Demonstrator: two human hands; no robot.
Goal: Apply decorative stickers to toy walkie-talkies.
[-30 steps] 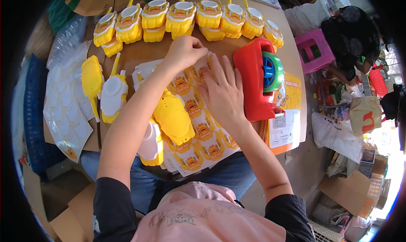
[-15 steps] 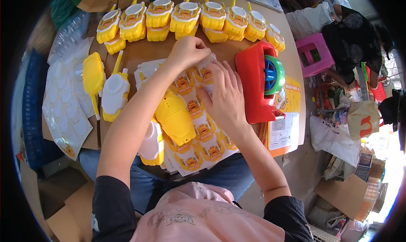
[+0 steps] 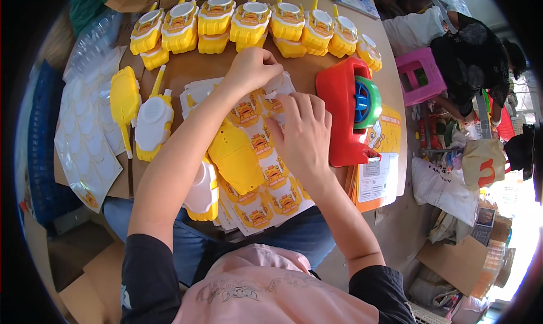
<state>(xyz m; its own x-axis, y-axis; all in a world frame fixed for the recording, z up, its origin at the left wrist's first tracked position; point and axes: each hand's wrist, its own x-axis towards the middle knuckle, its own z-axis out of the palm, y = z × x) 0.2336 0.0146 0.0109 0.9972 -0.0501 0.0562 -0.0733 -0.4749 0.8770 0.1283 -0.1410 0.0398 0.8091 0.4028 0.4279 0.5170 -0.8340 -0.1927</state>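
Observation:
Over the far edge of a stack of sticker sheets [image 3: 274,174] printed with orange and yellow figures, my left hand [image 3: 255,68] has its fingers pinched together. What they hold, if anything, is hidden. My right hand [image 3: 307,129] lies over the right side of the sheets, fingers bent, thumb apart from them, nothing visible in its grasp. A yellow toy walkie-talkie [image 3: 236,159] rests back side up on the sheets, partly behind my left forearm. Next to it is a white-faced one [image 3: 202,194], and another white-fronted walkie-talkie [image 3: 154,123] lies left of that forearm.
Stickered yellow walkie-talkies [image 3: 251,19] line the table's far side, some stacked. A red tape dispenser [image 3: 337,114] with a green and blue wheel stands right, by orange printed cards [image 3: 390,126]. White sticker sheets [image 3: 85,131] lie left. Beyond a pink stool [image 3: 419,75], another person bends over.
My right hand's fingers have drawn back and curled, moving slightly right along the sheet. My left hand stays pinched in nearly the same place. The view has shifted slightly.

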